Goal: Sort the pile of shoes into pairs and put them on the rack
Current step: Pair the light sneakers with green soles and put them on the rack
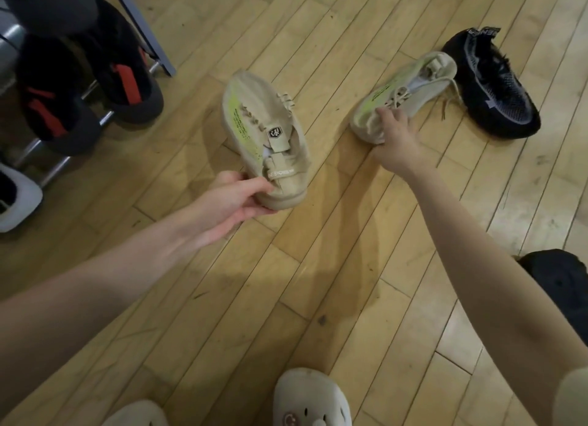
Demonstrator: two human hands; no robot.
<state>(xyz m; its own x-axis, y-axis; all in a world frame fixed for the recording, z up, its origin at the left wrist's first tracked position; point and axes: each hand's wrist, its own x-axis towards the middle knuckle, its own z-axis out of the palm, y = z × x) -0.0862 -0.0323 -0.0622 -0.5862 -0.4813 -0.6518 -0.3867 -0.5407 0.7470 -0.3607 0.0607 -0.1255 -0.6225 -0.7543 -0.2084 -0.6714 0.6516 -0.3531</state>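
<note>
One beige sneaker point(264, 133) was gripped at its heel by the left hand point(237, 199) — its mate point(404, 94), beside a black sneaker point(490, 82), was grasped by the right hand point(394, 139); bare wooden floor point(286, 282) lay between.

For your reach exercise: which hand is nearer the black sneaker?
Right. The right hand touches the beige shoe beside the black sneaker; the left hand is farther.

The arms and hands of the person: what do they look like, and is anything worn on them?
Both forearms are bare down to the hands. The left hand and the right hand show no glove, ring, watch or bracelet. Only at the lower right corner, a pale sleeve edge covers the right upper arm. No left sleeve is in view.
</note>
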